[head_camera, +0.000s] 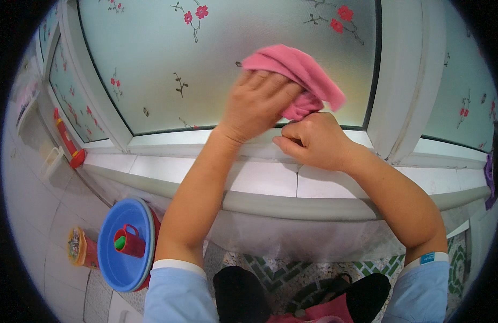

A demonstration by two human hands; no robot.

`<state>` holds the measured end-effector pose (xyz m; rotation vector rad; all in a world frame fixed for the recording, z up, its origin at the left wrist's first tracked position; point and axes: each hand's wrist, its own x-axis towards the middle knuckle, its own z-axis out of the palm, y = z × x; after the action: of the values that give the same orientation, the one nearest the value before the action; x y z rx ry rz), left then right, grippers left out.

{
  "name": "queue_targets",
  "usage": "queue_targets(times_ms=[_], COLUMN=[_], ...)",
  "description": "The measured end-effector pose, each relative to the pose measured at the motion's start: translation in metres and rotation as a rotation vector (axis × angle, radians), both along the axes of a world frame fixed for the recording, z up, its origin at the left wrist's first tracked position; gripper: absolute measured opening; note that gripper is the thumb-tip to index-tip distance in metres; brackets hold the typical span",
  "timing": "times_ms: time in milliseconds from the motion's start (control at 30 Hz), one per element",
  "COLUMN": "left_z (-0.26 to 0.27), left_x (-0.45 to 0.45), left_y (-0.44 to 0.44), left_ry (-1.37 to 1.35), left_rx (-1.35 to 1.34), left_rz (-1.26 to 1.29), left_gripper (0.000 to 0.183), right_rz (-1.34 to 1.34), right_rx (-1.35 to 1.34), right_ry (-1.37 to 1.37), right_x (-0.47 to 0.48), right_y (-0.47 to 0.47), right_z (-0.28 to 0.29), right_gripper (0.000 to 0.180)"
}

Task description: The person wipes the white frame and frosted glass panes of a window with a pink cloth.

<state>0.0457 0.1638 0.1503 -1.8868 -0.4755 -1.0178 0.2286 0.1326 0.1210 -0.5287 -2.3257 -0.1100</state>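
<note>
My left hand (259,99) presses a folded pink cloth (309,76) against a frosted glass pane (152,60) printed with red blossoms and dark twigs. The fingertips are tucked under the cloth's folds, and its loose end hangs out to the right. Just below, my right hand (315,141) is curled into a fist at the lower white window frame (253,150). Its knuckles meet the cloth's bottom edge in the view, and nothing shows inside the fist. Both forearms reach forward from light blue sleeves.
A white-tiled ledge (261,177) with a rounded grey edge (297,206) runs below the frame. At left are a blue basin (108,258) holding a red mug (132,242), a bin (87,248) and a red-yellow tool (65,137). Purple cloth (490,181) hangs far right.
</note>
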Motion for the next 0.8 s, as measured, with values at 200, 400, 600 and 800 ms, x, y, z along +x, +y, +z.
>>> queue_targets(times_ms=[200, 400, 600, 800], left_z=[0.022, 0.007, -0.003, 0.02], left_x=[-0.069, -0.017, -0.002, -0.066], left_y=[0.014, -0.003, 0.0, 0.009], left_ry=[-0.664, -0.308, -0.024, -0.669], left_rx=[0.194, 0.071, 0.046, 0.184], left_rz=[-0.011, 0.053, 0.11, -0.036], left_gripper=[0.053, 0.05, 0.041, 0.046], right_rz=[-0.08, 0.044, 0.213, 0.141], right_rx=[-0.106, 0.0, 0.059, -0.027], right_ry=[-0.133, -0.129, -0.226, -0.32], right_x=[0.0, -0.002, -0.015, -0.014], right_y=[-0.004, -0.009, -0.035, -0.031], right_z=[0.01, 0.003, -0.007, -0.004], right_gripper=[0.036, 0.037, 0.036, 0.036])
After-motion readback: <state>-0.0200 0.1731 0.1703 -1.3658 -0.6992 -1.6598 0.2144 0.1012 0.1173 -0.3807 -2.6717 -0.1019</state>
